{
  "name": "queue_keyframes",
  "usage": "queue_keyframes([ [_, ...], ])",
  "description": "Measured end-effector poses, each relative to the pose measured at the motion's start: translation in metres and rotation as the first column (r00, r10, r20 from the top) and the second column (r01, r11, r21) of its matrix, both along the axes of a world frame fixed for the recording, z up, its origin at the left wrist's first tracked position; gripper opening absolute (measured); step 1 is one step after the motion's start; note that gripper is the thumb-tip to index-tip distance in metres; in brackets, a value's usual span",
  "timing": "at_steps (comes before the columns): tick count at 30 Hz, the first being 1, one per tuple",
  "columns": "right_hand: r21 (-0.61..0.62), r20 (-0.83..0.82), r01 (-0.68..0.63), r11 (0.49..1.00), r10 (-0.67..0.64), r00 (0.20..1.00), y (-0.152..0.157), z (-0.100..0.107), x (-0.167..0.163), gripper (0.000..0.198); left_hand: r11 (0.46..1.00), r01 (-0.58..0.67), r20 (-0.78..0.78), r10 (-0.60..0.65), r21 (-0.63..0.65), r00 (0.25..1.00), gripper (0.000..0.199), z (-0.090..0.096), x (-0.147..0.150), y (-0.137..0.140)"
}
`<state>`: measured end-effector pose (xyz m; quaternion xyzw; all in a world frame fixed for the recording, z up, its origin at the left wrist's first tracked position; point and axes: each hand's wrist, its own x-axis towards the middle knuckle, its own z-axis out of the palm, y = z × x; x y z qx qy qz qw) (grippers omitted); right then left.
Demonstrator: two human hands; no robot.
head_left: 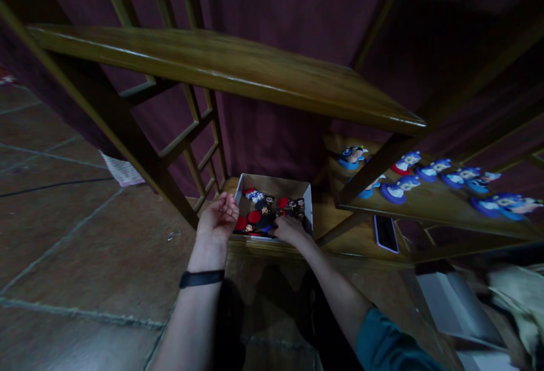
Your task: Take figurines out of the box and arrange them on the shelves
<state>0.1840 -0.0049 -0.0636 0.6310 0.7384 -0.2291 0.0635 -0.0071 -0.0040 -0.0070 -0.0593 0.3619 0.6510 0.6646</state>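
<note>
A shallow white cardboard box (309, 190) sits on the lowest shelf, with several small figurines (255, 216) lying in it, mostly red and black. My left hand (219, 216) is at the box's left wall, palm turned up and fingers loosely curled apart, with nothing visible in it. Inside the box, near its front right, is my right hand (289, 229). Its fingers point down among the figurines, and their tips are hidden, so a grip cannot be made out.
A wooden shelf board (229, 71) runs above the box. To the right, several figurines (399, 188) on blue, purple and red bases stand on a higher shelf. A phone (386, 233) lies below them. An opened grey-white carton (459, 306) is on the floor at right.
</note>
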Motion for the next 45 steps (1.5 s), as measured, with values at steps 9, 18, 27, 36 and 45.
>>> queue_keyframes([
  [9, 0.025, 0.033, 0.113, 0.993, -0.114, 0.993, -0.005, -0.004, -0.019, 0.035, 1.000, 0.004, -0.002, -0.004, -0.006, 1.000, 0.017, -0.008, 0.002, 0.005],
  [18, 0.059, -0.075, 0.156, 0.986, -0.152, 0.986, -0.004, -0.008, -0.016, 0.030, 1.000, 0.031, 0.008, -0.031, 0.004, 0.999, 0.017, -0.007, 0.006, 0.005],
  [27, -0.080, -0.794, 0.322, 0.943, -0.256, 0.551, 0.019, -0.004, 0.010, 0.015, 0.991, 0.131, -0.207, -0.136, -0.037, 0.969, 0.012, -0.007, 0.019, 0.001],
  [36, -0.129, -0.944, 0.211, 0.969, -0.186, 0.274, 0.012, 0.033, 0.003, 0.023, 0.890, 0.453, -0.563, -0.402, -0.054, 0.722, 0.023, -0.009, 0.050, -0.007],
  [45, 0.000, -0.902, 0.434, 0.901, -0.188, 0.389, 0.036, 0.004, 0.026, 0.015, 0.991, 0.136, -0.240, -0.129, 0.015, 0.962, 0.015, -0.009, 0.018, 0.005],
])
